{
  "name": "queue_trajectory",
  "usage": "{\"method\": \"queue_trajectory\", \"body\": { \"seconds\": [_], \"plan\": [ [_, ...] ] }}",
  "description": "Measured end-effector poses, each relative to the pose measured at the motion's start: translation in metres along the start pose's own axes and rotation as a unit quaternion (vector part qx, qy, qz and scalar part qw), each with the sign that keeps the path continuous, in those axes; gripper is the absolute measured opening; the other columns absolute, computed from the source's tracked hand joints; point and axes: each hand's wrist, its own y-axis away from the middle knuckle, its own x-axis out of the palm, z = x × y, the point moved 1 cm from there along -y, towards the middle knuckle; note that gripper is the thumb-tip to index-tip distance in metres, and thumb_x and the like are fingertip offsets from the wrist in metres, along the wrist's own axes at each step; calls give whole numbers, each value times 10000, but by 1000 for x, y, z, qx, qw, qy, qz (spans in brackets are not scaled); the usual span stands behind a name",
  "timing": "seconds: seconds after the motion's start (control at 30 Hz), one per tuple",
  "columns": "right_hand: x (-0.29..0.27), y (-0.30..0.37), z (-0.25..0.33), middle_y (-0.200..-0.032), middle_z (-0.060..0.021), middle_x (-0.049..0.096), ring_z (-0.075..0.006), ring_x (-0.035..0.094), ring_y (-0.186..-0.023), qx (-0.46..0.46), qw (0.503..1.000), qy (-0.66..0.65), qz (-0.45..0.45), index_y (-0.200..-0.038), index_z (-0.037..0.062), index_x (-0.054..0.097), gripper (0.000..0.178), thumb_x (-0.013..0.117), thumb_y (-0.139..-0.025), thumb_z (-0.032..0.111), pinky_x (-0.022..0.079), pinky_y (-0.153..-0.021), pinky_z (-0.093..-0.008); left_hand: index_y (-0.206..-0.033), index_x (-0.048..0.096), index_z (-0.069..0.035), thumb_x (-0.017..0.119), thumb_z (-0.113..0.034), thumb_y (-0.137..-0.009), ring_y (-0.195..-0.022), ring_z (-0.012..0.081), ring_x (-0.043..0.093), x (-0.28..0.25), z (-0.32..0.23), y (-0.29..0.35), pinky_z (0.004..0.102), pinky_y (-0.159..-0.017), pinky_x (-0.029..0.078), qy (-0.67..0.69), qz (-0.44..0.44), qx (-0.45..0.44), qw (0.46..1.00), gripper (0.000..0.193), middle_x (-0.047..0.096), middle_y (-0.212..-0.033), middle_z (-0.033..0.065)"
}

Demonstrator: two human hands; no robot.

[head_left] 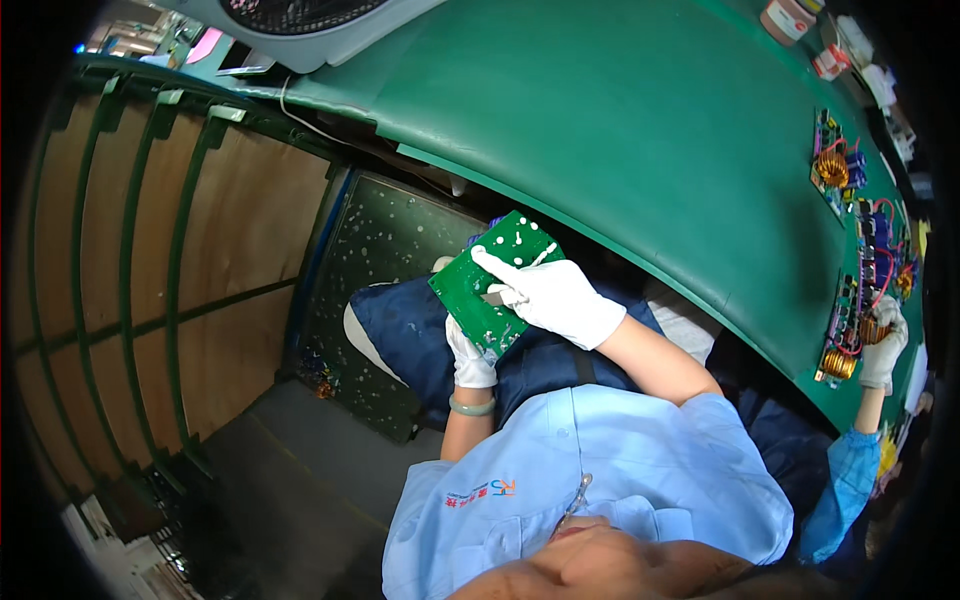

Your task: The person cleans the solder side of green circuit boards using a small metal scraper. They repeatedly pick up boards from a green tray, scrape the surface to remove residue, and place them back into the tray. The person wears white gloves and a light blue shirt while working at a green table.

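A green circuit board (462, 288) is held tilted above my lap, its face dotted with white blobs and silvery solder spots. My left hand (470, 355), in a white glove, grips the board's lower edge from beneath, its fingers partly hidden behind it. Over the board lies my right hand (560, 300), also gloved, with the index finger stretched along the surface. Between its thumb and other fingers is a small grey, flat piece (492, 298) that looks metallic; most of it is covered by the glove. Blue parts (474, 240) peek out behind the board's upper left edge.
A green-covered workbench (560, 90) runs along the far side. At right, a co-worker's gloved hand (884, 345) touches assembled boards with copper coils (838, 362). A grey fan (300, 25) stands at the far left. Slatted wooden racking (230, 200) rises on the left, beside a speckled dark panel (390, 235).
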Motion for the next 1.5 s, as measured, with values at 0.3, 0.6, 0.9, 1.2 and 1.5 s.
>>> {"method": "queue_trajectory", "body": {
  "seconds": [0.3, 0.6, 0.9, 1.2, 1.5],
  "plan": [
    [17, 48, -51, -734, -23, 668, -201, 617, -613, -7, 972, -147, -182, -1202, 172, 692, 472, 612, -747, 73, 506, -590, -270, -1274, 518, -11, 420, -202, -1015, -979, 244, 648, 8, 8, -2, 358, -827, 568, 536, -64, -300, 787, 337, 622, -1184, 121],
    [16, 18, -32, -612, -12, 558, -192, 559, -548, -48, 986, -73, -140, -1252, 218, 662, 543, 627, -724, 98, 440, -515, -305, -1277, 514, -3, 361, -257, -1033, -1002, 260, 646, 5, 8, -2, 382, -823, 577, 590, -75, -358, 720, 384, 616, -1198, 139],
    [36, 31, -59, -761, -95, 667, -242, 621, -598, 49, 943, -176, -277, -848, 78, 659, 165, 781, -749, 127, 499, -552, -323, -1213, 565, 3, 435, -187, -1018, -930, 190, 656, -13, 19, 8, 309, -781, 560, 142, 8, -189, 972, 302, 649, -1119, 110],
    [43, 55, -91, -770, -109, 628, -233, 627, -659, 132, 954, -95, -251, -867, 60, 652, 144, 733, -763, 118, 511, -608, -320, -1134, 597, 0, 551, -130, -953, -880, 162, 662, -24, -15, 0, 291, -732, 552, 259, -48, -284, 922, 228, 678, -1030, 78],
    [61, 50, -102, -946, -81, 697, -220, 674, -781, 90, 963, -71, -242, -1137, 52, 647, 283, 694, -859, 84, 538, -714, -298, -1042, 618, -9, 644, -132, -877, -823, 168, 655, -62, -9, 44, 296, -719, 536, 156, -120, -248, 949, 207, 676, -950, 85]
  ]
}}
